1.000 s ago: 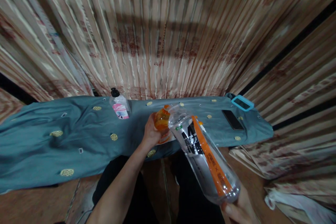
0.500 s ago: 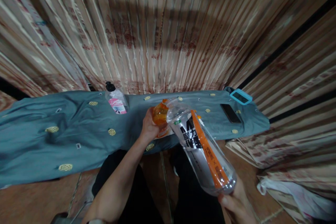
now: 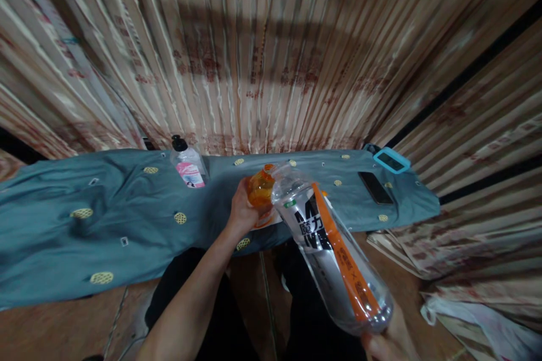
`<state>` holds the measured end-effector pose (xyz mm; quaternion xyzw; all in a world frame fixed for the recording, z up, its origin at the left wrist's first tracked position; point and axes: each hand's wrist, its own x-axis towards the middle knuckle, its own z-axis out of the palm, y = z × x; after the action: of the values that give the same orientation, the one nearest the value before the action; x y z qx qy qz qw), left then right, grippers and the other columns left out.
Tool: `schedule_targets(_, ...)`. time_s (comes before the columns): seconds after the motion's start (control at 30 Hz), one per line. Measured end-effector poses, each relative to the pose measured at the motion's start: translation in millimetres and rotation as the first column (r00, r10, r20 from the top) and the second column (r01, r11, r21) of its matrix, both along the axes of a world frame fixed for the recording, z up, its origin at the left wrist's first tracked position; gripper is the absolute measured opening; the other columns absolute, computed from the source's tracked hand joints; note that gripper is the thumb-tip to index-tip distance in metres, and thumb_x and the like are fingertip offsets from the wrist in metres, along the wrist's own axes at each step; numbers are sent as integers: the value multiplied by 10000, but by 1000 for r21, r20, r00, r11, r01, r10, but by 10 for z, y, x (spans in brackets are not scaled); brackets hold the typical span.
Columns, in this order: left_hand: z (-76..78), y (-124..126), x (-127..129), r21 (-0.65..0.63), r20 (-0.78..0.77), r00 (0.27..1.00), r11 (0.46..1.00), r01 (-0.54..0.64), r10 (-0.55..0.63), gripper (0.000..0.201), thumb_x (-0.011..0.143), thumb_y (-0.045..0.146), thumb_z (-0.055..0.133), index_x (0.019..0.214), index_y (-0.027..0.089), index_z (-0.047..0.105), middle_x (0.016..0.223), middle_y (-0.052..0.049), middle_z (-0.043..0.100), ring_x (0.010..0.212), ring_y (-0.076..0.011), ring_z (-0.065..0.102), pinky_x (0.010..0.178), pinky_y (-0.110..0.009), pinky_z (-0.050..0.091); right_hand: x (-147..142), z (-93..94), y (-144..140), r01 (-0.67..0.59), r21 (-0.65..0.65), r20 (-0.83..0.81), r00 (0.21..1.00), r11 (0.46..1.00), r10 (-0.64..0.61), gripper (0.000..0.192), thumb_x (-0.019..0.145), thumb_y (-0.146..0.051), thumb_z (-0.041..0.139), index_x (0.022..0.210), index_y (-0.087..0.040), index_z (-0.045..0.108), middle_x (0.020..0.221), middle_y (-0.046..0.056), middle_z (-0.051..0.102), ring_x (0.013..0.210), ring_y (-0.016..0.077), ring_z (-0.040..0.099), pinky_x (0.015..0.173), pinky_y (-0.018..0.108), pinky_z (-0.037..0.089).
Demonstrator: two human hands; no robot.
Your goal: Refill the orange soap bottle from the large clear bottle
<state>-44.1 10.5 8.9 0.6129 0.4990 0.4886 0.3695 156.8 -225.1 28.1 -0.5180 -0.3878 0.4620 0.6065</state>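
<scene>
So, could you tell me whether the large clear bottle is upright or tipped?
Tipped: the large clear bottle slants, base low in the right hand, neck raised toward the small orange bottle.

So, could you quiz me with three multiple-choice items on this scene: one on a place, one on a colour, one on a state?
1. Where does the dark phone lie?
A. on the teal cloth, toward its right end
B. on the floor
C. in the left hand

2. What colour is the stripe on the big clear bottle?
A. green
B. orange
C. blue

3. How is the big clear bottle held?
A. upright on the cloth
B. lying flat on the floor
C. tilted, neck toward the small orange bottle

Answers: 1 A, the phone rests on the cloth near the blue-framed device. 2 B, an orange band runs along its label. 3 C, the right hand grips its base while the left hand holds the orange bottle at its neck.
</scene>
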Motion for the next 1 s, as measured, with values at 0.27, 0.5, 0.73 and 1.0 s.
schedule_targets(0.27,8,-4,-7,-12,4,1000,1000,16,-16,640,498,290,835,1058,200,538,1065,-57,687,1000,-272,669,901,-407,528,-42,55,1,40,11,24,999,999,-41,804,690,-605,764,1384,-278,524,1358,96,674,1269,395,591,1075,488,456)
schedule_targets(0.5,4,-9,-3,-1,17,999,999,41,-41,604,550,298,810,1071,199,522,1104,-70,666,1041,-265,651,944,-409,506,104,-85,-1,-58,28,31,998,998,57,915,633,-492,839,1434,-255,466,1373,118,658,1269,392,585,1058,466,458)
schedule_targets(0.73,-24,-1,-8,26,-6,1000,999,31,-31,631,552,318,814,1100,185,531,1133,-83,657,1072,-280,641,958,-420,495,39,31,-9,-13,-7,-19,1000,1000,13,882,599,-475,864,1382,-263,518,1303,102,702,1202,379,625,1000,448,480)
schedule_targets(1.0,-44,10,-7,30,20,998,998,60,-61,648,547,310,831,1101,194,514,1120,-74,658,1059,-268,638,945,-414,497,-107,240,33,65,-69,-53,996,995,-69,848,601,-515,863,1345,-246,557,1277,101,709,1212,373,596,1030,450,421)
